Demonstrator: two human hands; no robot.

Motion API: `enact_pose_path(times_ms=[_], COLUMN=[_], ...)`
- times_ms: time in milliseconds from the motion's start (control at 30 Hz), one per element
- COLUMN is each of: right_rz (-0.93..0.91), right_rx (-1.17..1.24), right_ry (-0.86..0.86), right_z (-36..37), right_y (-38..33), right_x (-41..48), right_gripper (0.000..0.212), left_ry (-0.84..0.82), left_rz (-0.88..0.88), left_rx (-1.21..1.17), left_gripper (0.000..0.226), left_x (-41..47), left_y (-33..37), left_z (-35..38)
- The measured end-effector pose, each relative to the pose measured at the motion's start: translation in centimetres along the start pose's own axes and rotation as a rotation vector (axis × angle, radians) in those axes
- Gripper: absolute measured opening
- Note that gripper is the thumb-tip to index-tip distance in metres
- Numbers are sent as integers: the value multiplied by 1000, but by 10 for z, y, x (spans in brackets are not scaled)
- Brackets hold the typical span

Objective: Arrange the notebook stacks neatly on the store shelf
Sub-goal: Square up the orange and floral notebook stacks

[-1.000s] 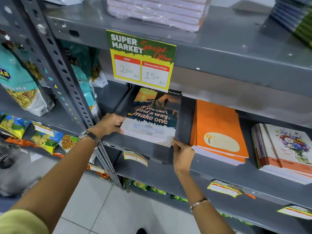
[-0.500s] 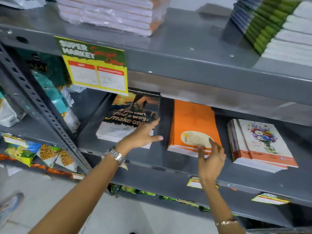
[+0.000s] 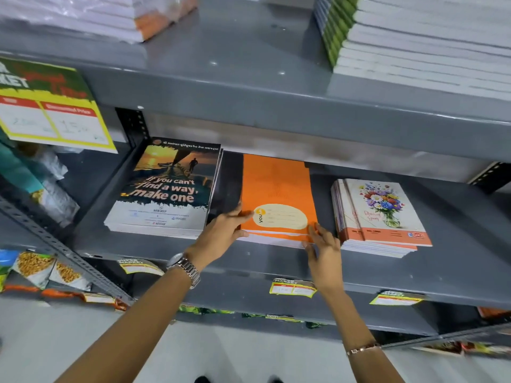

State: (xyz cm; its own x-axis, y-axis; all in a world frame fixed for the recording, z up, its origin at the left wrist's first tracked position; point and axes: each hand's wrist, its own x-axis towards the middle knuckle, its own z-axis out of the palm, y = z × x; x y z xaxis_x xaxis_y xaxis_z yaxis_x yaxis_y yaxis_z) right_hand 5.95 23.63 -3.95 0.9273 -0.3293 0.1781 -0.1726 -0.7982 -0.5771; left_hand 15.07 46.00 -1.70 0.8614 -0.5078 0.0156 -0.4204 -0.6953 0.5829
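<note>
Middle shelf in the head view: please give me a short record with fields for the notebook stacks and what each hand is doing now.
shelf: grey metal shelf, three stacks side by side, apart
left stack: sunset-cover notebooks, untouched
middle stack: orange notebooks, both hands on it
right stack: flower-cover notebooks, untouched
left hand: open, fingers against the orange stack's left edge
right hand: open, fingertips at its front right corner
upper shelf: wrapped white stack; green-spined stack

Grey metal shelving [image 3: 249, 87] on slotted uprights [image 3: 63, 252] — pale tiled floor [image 3: 249, 355] below, evenly lit.
</note>
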Motion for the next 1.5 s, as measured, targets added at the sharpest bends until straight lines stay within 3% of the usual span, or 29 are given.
enact_pose_path(times_ms=[400, 500, 1033, 1333, 1500], right_rz=[-43, 13, -189, -206, -168], right_rx=[92, 156, -243, -237, -196], right_ry=[150, 120, 173, 154, 221], right_z=[4, 3, -12, -15, -36], right_y=[9, 11, 0, 3, 34], right_x=[-6, -5, -5, -7, -18], right_gripper=[31, 30, 31, 34, 56], left_ry=[1, 0, -22, 115, 153], left_rz=[21, 19, -22, -44, -44], left_rx=[-47, -69, -89, -67, 252], left_gripper=[49, 48, 42, 48, 80], left_x=[-3, -5, -6, -8, -5], left_y=[-9, -8, -3, -5, 37], left_z=[1, 1, -3, 5, 22])
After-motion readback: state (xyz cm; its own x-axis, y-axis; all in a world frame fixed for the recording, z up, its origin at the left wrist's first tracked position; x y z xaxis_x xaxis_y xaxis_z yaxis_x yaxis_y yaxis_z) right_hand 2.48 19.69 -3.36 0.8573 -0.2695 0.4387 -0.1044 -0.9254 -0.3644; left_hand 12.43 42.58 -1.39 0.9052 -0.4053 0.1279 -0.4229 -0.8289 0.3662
